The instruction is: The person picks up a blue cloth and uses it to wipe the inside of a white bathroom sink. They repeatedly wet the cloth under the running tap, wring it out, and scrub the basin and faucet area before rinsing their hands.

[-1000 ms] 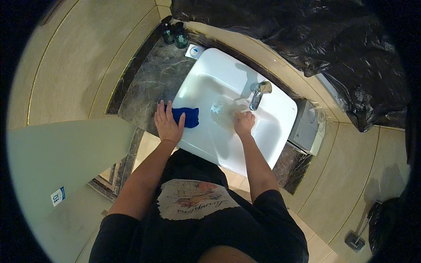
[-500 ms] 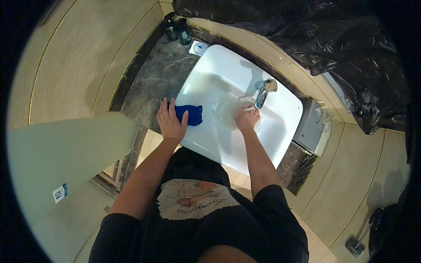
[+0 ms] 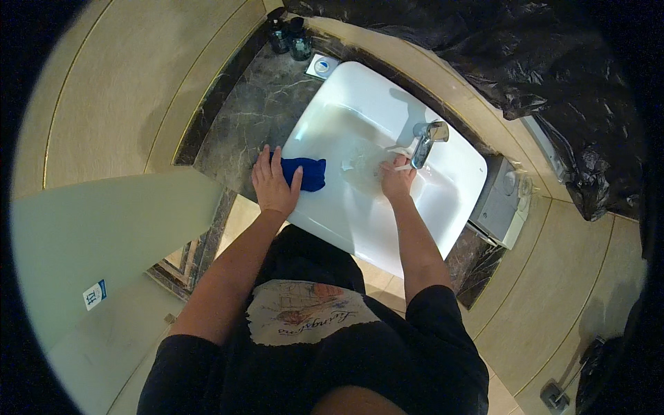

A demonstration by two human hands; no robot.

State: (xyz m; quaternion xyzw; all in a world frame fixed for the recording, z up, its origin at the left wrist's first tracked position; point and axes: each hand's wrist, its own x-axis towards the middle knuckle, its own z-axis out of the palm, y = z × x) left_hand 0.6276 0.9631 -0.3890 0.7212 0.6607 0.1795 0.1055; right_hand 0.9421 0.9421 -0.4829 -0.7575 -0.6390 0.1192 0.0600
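My left hand [image 3: 275, 183] lies with fingers spread over a folded blue cloth [image 3: 311, 174], at the left rim of the white sink [image 3: 346, 225]. Its thumb rests across the cloth. Inside the basin my right hand [image 3: 396, 178] is below the chrome faucet [image 3: 430, 142], its fingers curled. White streaks show beside these fingers; whether they are running water or a thin object I cannot make out. Cloudy, rippled water [image 3: 360, 166] stands in the basin to the left of that hand.
Dark marble counter [image 3: 259, 114] surrounds the sink. Two dark green bottles [image 3: 299, 41] and a small white box [image 3: 321, 66] stand at the back left. A grey box [image 3: 494, 197] sits right of the sink. Black plastic sheeting [image 3: 539, 62] hangs at the back right. A frosted panel [image 3: 104, 221] stands left.
The view has shifted slightly, so the sink sits a little further right and up. My right hand is a bit nearer the faucet spout. My left hand stays on the cloth.
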